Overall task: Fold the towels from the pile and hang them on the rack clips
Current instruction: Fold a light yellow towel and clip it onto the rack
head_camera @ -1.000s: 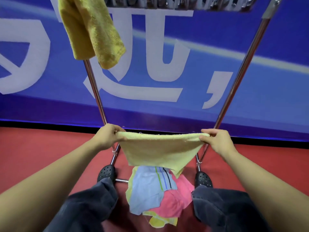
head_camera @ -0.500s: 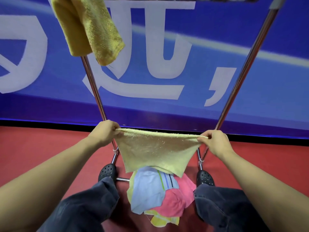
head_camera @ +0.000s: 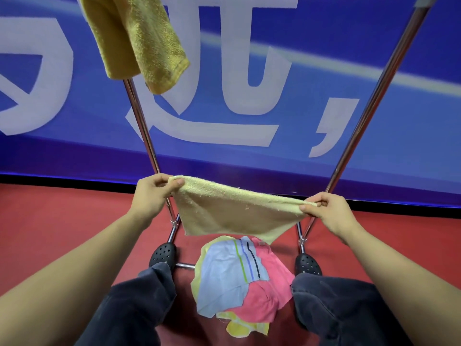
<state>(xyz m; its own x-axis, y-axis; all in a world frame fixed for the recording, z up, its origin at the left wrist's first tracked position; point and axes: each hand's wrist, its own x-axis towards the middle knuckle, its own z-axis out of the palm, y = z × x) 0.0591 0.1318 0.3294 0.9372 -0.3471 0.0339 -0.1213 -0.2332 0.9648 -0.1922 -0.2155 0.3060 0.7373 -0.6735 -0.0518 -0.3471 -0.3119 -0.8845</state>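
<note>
One mustard towel [head_camera: 139,43] hangs at the upper left, over the top part of the left pole [head_camera: 147,136] of the rack; its clip is out of view. Two chrome poles are visible, and the right pole [head_camera: 369,111] leans outward toward the top. The left hand [head_camera: 152,196] pinches the left corner of one pale yellow towel [head_camera: 232,213], thumb on top and fingers [head_camera: 159,182] curled under the edge. This towel is stretched between both hands in front of the poles, its top edge sloping a little down to the right, its lower edge hanging free above the pile [head_camera: 239,283]. The pile lies on the red floor [head_camera: 50,228] between two black shoes, with light blue, pink and yellow cloths; I cannot count them exactly. Between the poles there is open room. The right hand [head_camera: 329,211] pinches the right corner with thumb and fingertips pressed together.
</note>
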